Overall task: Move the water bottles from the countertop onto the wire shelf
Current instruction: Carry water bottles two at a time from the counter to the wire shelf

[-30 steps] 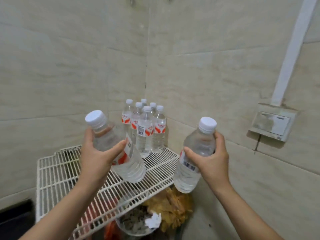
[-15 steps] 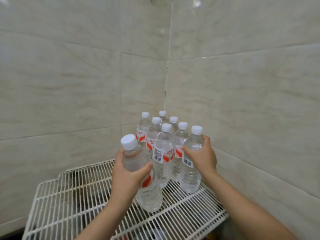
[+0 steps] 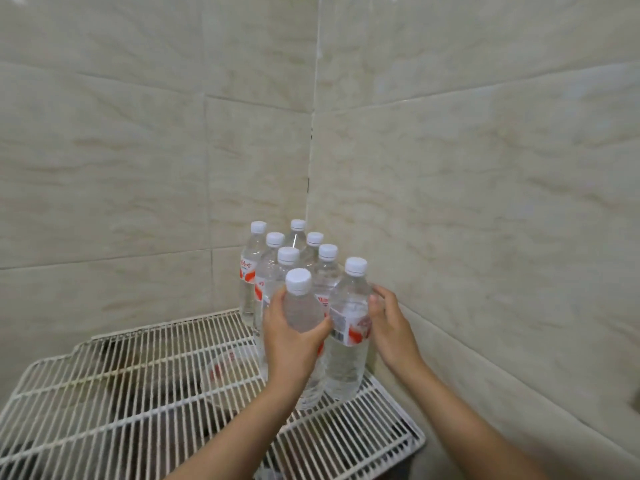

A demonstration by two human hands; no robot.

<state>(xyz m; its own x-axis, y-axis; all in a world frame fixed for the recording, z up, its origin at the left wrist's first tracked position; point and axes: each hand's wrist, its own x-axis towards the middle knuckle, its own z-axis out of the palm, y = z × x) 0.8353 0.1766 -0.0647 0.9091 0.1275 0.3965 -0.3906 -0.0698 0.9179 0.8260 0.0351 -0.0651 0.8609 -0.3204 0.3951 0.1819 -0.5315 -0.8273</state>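
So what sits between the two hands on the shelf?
In the head view, two water bottles: the left hand grips one, and the other stands upright beside it, against the right hand.

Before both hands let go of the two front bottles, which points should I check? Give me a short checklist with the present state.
1. Right bottle upright on wire shelf: ok.
2. Left bottle base resting on the wires: cannot tell, left hand hides it.
3. Right hand free of its bottle: not ok, fingers touch its side.
4. Left hand open: not ok, it grips the bottle.
5. Back bottles upright: ok.
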